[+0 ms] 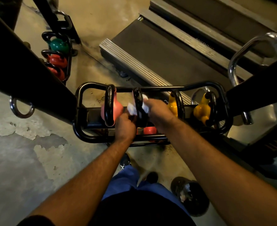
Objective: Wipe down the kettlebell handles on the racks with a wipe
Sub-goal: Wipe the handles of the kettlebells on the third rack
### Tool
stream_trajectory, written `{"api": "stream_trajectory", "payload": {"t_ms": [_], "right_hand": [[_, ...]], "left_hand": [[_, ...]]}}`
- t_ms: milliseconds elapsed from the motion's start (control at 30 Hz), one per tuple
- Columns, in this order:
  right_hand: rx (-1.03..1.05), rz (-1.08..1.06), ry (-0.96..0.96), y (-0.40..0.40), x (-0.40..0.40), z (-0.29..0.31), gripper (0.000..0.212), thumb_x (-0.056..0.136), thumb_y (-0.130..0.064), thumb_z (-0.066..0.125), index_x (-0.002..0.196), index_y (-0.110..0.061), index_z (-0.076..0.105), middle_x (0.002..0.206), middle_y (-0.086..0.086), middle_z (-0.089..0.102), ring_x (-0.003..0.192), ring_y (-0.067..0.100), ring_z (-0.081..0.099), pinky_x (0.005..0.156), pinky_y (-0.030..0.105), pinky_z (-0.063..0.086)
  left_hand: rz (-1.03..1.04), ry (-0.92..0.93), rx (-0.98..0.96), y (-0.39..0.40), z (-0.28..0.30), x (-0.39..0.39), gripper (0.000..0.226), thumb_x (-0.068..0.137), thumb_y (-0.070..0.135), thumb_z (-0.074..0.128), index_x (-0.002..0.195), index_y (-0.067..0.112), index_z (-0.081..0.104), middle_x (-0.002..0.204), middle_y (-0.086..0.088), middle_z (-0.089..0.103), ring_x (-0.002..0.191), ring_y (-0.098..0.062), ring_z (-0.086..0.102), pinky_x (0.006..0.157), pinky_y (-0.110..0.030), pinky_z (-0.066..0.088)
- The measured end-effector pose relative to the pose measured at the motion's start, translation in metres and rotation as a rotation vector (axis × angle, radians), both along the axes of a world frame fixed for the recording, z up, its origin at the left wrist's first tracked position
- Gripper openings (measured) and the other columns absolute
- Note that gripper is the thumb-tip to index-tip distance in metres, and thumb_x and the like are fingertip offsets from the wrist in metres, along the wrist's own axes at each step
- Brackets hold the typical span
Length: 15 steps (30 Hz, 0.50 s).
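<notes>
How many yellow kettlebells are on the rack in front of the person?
2. One yellow kettlebell sits just right of the right hand; the second yellow kettlebell is at the rack's right end. Others may be hidden lower.

Four kettlebells in a row on the rack's top tier.

On the rack [79,98], one kettlebell [111,108] sits toward the left end, two kettlebells [175,103] [203,110] toward the right end, another kettlebell [139,108] between; a treadmill [159,51] lies behind.

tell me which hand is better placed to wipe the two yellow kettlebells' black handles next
Probably the right. The right hand already grips the crumpled white wipe around the black kettlebell handle, and the yellow kettlebells sit just to its right. The left hand is on the far side.
</notes>
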State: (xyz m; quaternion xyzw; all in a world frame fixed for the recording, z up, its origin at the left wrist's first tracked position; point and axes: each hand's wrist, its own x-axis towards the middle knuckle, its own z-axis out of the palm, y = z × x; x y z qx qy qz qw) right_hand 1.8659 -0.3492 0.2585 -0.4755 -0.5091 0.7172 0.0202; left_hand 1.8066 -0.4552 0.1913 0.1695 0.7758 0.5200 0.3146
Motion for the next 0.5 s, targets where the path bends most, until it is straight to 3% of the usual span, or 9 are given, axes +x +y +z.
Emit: {"api": "stream_trajectory", "payload": {"t_ms": [67, 133, 233, 300, 367, 433, 500], "right_hand": [[-0.021, 0.010, -0.006, 0.001, 0.013, -0.008, 0.035, 0.103, -0.021, 0.043, 0.111, -0.002, 0.072, 0.111, 0.019, 0.073, 0.108, 0.032, 0.069, 0.101, 0.049, 0.051], [-0.058, -0.029, 0.014, 0.011, 0.007, -0.009, 0.037, 0.100, -0.018, 0.044, 0.119, -0.001, 0.069, 0.117, 0.020, 0.071, 0.110, 0.036, 0.067, 0.100, 0.048, 0.052], [-0.165, -0.194, 0.010, 0.028, -0.024, -0.006, 0.041, 0.101, -0.012, 0.041, 0.132, 0.009, 0.058, 0.106, 0.019, 0.066, 0.082, 0.026, 0.065, 0.072, 0.033, 0.054], [-0.181, -0.218, 0.001, 0.028, -0.038, -0.005, 0.040, 0.101, -0.011, 0.039, 0.131, 0.007, 0.058, 0.101, 0.017, 0.066, 0.077, 0.023, 0.063, 0.063, 0.027, 0.053], [-0.132, -0.192, -0.033, 0.023, -0.037, -0.009, 0.039, 0.099, -0.012, 0.041, 0.126, 0.009, 0.061, 0.112, 0.022, 0.069, 0.084, 0.028, 0.065, 0.065, 0.029, 0.053], [-0.102, -0.121, -0.057, 0.019, -0.023, -0.010, 0.042, 0.097, -0.014, 0.044, 0.129, 0.009, 0.060, 0.115, 0.021, 0.068, 0.084, 0.030, 0.068, 0.071, 0.035, 0.054], [-0.064, 0.023, -0.035, 0.021, -0.008, -0.011, 0.041, 0.093, -0.013, 0.048, 0.125, 0.008, 0.063, 0.115, 0.022, 0.070, 0.097, 0.035, 0.071, 0.087, 0.044, 0.057]], "left_hand": [[-0.025, 0.076, -0.019, -0.001, -0.006, -0.001, 0.020, 0.098, 0.020, 0.056, 0.114, 0.016, 0.067, 0.106, 0.005, 0.071, 0.101, -0.009, 0.066, 0.088, -0.028, 0.055], [-0.041, 0.084, -0.026, 0.001, -0.008, -0.001, 0.022, 0.097, 0.019, 0.057, 0.117, 0.017, 0.067, 0.108, 0.007, 0.071, 0.102, -0.007, 0.066, 0.090, -0.030, 0.056], [-0.055, 0.050, -0.021, 0.008, -0.001, -0.003, 0.032, 0.098, 0.012, 0.054, 0.129, 0.017, 0.063, 0.134, 0.009, 0.058, 0.121, -0.005, 0.053, 0.105, -0.029, 0.046], [-0.042, 0.021, -0.028, 0.009, 0.004, -0.004, 0.037, 0.099, 0.007, 0.052, 0.135, 0.014, 0.057, 0.141, 0.012, 0.048, 0.127, -0.003, 0.043, 0.109, -0.027, 0.039], [-0.037, 0.011, -0.030, 0.008, 0.001, -0.005, 0.031, 0.099, 0.008, 0.051, 0.127, 0.014, 0.063, 0.135, 0.007, 0.057, 0.124, -0.007, 0.052, 0.109, -0.032, 0.044], [-0.018, -0.013, -0.028, 0.005, -0.003, -0.002, 0.024, 0.099, 0.012, 0.051, 0.115, 0.017, 0.069, 0.115, 0.004, 0.068, 0.109, -0.010, 0.063, 0.100, -0.037, 0.052], [0.015, -0.016, -0.038, 0.004, -0.002, 0.000, 0.018, 0.098, 0.017, 0.055, 0.109, 0.019, 0.069, 0.101, 0.008, 0.070, 0.099, -0.007, 0.065, 0.090, -0.028, 0.055]]}}
